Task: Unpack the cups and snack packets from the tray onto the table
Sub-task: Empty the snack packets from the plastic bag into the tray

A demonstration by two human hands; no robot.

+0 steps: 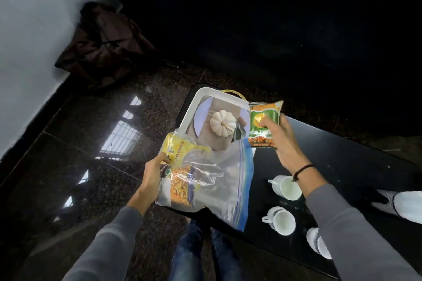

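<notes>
Right hand [282, 141]: fingers closed on green packet [265, 123], held above table [342, 166], right of tray [194, 107].
Left hand [151, 178]: gripping clear bag [219, 180] w/ yellow packet [180, 153] inside.
Cups [286, 187]: on table, near right.
Tip: lay packet flat on bare table, clear of cups; keep bag mouth up.

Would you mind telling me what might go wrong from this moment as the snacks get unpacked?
1. The left hand grips the clear zip bag by one side only; the yellow packet pokes out and may slip.
2. The right hand holds the green packet above the black table; setting it down could knock the white cups.
</notes>
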